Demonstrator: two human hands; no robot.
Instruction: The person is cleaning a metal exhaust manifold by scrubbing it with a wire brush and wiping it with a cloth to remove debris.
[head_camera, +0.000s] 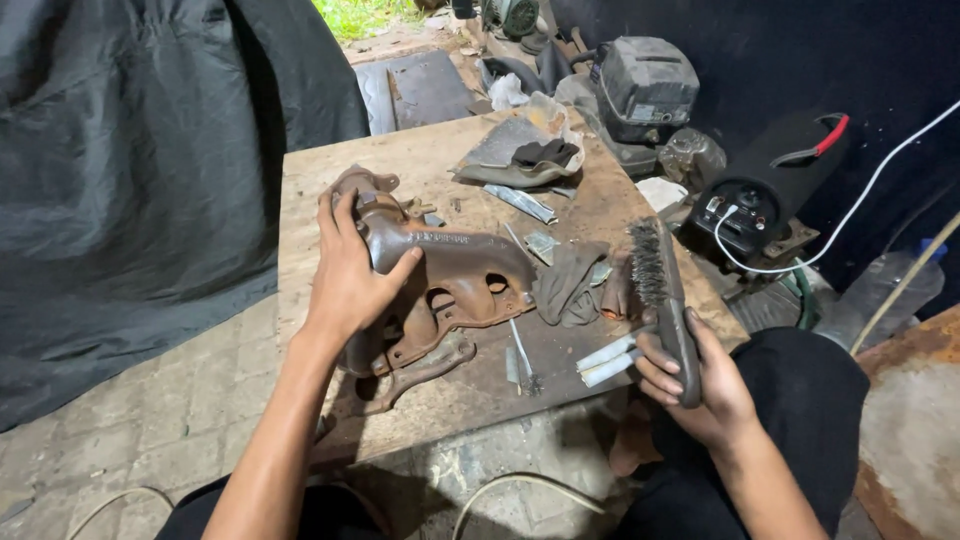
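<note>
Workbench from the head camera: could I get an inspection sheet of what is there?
Surface: worn wooden board laid low over a paved floor.
Job's things: rusty cast exhaust manifold lying on the board; wire brush, bristles up.
Clutter: grey rag, crumpled plastic sheet with dark cloth, flat metal strips, screwdriver.
Grippers: left hand rests on the manifold; right hand grips the brush handle.
Cables: white cable running to a black cylindrical device; pale cord on the floor.
Surroundings: dark tarpaulin at left, grey machine housing behind, grass beyond.
</note>
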